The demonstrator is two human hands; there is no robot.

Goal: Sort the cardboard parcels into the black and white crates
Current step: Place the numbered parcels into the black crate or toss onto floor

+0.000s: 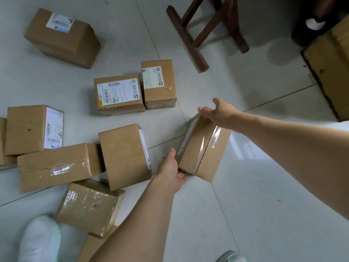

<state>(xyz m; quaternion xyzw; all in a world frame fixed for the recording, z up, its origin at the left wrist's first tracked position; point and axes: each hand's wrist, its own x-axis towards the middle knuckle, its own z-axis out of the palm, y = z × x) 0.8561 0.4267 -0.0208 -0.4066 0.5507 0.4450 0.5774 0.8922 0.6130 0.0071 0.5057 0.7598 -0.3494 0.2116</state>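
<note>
Nearest the lens, a white shoe [39,239] is standing on the tiled floor [264,186] beside the other parcels [124,156], and both bare arms are reaching past it to the taped parcel [204,148]. That one is lying apart, right of the pile, over a crossing of tile joints. Its long axis is running away from the person and slightly rightward, with the tape seam following it and a label facing left. The left grip [171,167] is taking the near left corner, thumb up the side and fingers curling under the edge. The right grip [219,112] is resting straight-fingered over the far end, thumb spread, clasping nothing. Each end is getting its own hand (neither crate is showing), so lifting probably needs the right fingers closing first.
</note>
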